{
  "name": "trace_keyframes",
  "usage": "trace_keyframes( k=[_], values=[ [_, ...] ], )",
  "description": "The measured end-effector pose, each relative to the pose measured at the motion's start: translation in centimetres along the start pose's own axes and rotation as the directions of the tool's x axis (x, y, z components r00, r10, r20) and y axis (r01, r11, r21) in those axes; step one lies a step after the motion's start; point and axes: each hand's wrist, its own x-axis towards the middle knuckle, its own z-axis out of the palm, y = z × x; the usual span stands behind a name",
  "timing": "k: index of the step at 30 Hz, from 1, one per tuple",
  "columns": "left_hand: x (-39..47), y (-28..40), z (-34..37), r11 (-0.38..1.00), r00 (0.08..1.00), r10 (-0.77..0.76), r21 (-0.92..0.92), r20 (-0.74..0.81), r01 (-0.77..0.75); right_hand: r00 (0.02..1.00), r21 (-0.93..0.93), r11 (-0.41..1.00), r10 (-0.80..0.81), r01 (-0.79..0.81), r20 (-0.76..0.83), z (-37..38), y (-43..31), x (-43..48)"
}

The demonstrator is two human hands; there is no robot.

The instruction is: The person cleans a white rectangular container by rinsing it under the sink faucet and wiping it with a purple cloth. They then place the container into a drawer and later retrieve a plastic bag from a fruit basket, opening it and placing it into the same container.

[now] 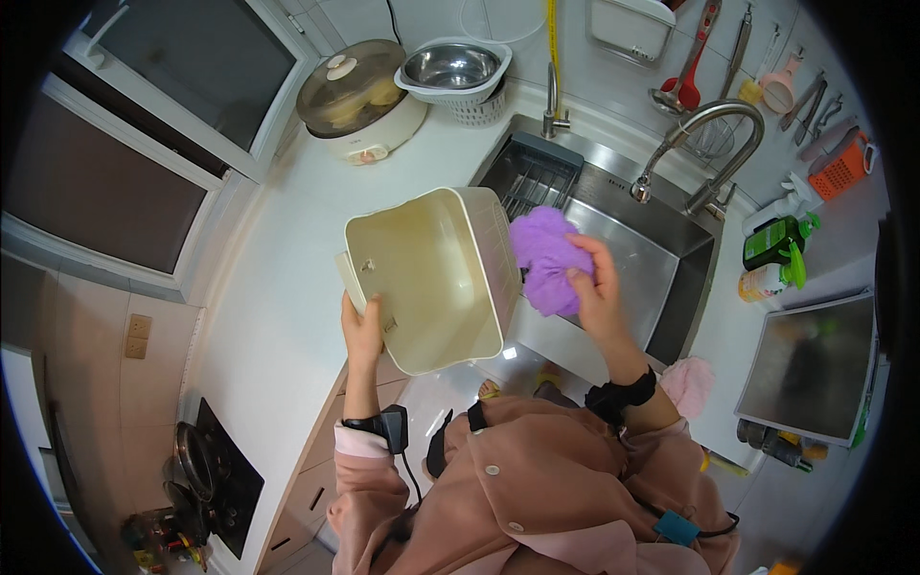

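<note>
A cream plastic bin is held up in front of me, its open mouth turned towards me. My left hand grips its left rim, with the thumb inside the mouth and the fingers behind the wall. In my right hand is a fluffy purple cloth, bunched between thumb and fingers. The cloth is beside the bin's right outer wall; whether it touches cannot be told. Beneath that hand lies the stainless steel sink, with a grey drain rack across its left part.
An electric cooker with a lid and a steel bowl on baskets stand at the back. A curved faucet rises behind the sink. Pump bottles and a pink cloth lie rightward. Pans sit on the hob, lower left.
</note>
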Motion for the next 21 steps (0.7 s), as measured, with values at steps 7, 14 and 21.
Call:
trace_keyframes(
  k=[7,14,21],
  values=[
    [-1.3,-2.4,-1.8,0.984,0.985,-0.173,-0.052,-0.008,0.172,0.936,-0.338,0.879,-0.271,0.336,0.225,7.3,5.6,-1.3],
    [-2.3,-4.3,-3.0,0.974,0.984,-0.175,-0.155,-0.042,0.166,0.995,-0.253,0.963,0.075,-0.089,-0.066,6.0,7.6,1.1],
    [-2.8,-5.7,-2.5,0.966,0.974,-0.212,-0.134,0.073,0.221,0.765,-0.257,0.748,-0.476,0.612,0.434,10.6,1.4,2.8]
  ],
)
